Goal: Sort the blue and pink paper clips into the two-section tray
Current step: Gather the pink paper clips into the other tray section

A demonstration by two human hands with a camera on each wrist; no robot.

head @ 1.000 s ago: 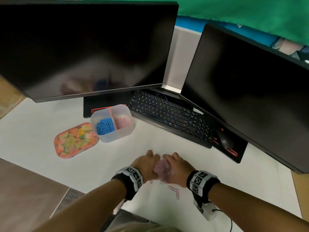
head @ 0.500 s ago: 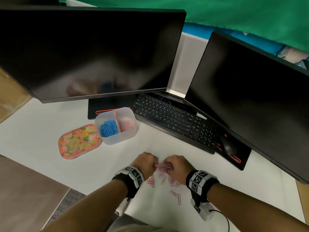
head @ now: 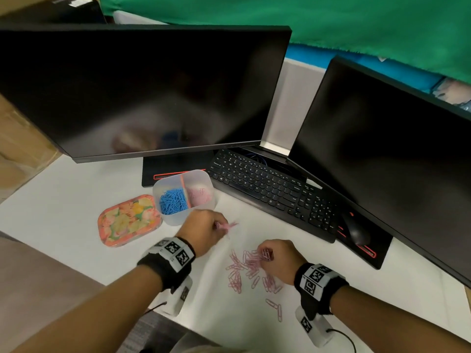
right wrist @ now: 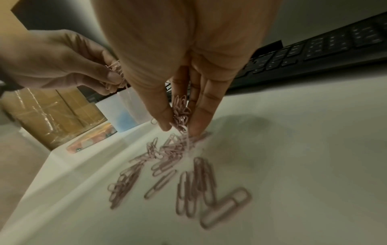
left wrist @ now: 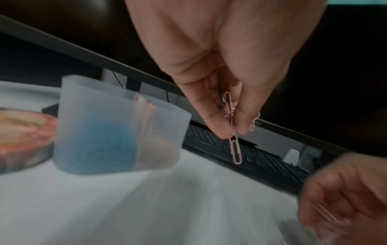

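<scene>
A translucent two-section tray [head: 198, 175] stands on the white desk, blue clips [head: 173, 201] in its left half and pink clips [head: 201, 196] in its right. My left hand [head: 219, 226] hovers just in front of the tray and pinches a small bunch of pink clips [left wrist: 234, 132], one dangling below the fingertips. My right hand [head: 267, 254] sits lower right and pinches another cluster of pink clips [right wrist: 181, 114] just above the desk. Several loose pink clips [head: 244, 273] lie scattered under and beside it.
A floral lid [head: 128, 220] lies left of the tray. A black keyboard [head: 270, 189] and mouse [head: 355, 229] sit behind the hands, under two dark monitors [head: 142, 90]. The desk's front-left edge [head: 84, 271] drops off near my left forearm.
My hands have separated: the left one moved up and left toward the tray with some pink clips, the right stayed over the pile. More loose clips now lie spread on the desk.
</scene>
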